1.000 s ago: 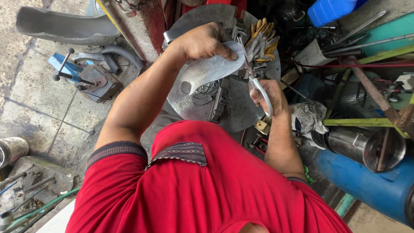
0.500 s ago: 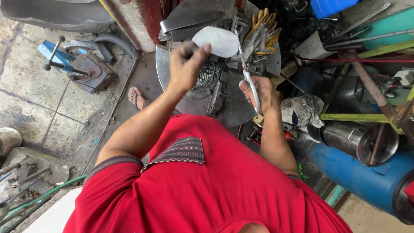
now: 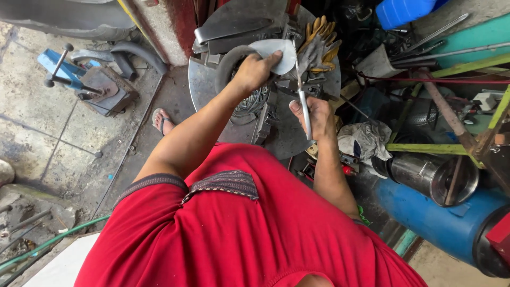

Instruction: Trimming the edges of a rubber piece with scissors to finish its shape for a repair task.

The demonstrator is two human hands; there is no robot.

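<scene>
A grey metal sheet [image 3: 276, 53] is gripped by the closed fingers of the left hand [image 3: 254, 72] above a round metal table [image 3: 204, 85]; a thin metal tool [image 3: 304, 109] is clasped in the right hand [image 3: 313, 114], just beside worn gloves [image 3: 317, 48]

Our red shirt [image 3: 249, 234]
We wear short sleeves edged with a dark patterned band [image 3: 226, 182], both forearms bare, and a sandal [image 3: 162, 121].

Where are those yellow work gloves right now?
In the head view the gloves lie at the top centre, on the far side of the round metal table, just right of the grey sheet held in the left hand.
</scene>
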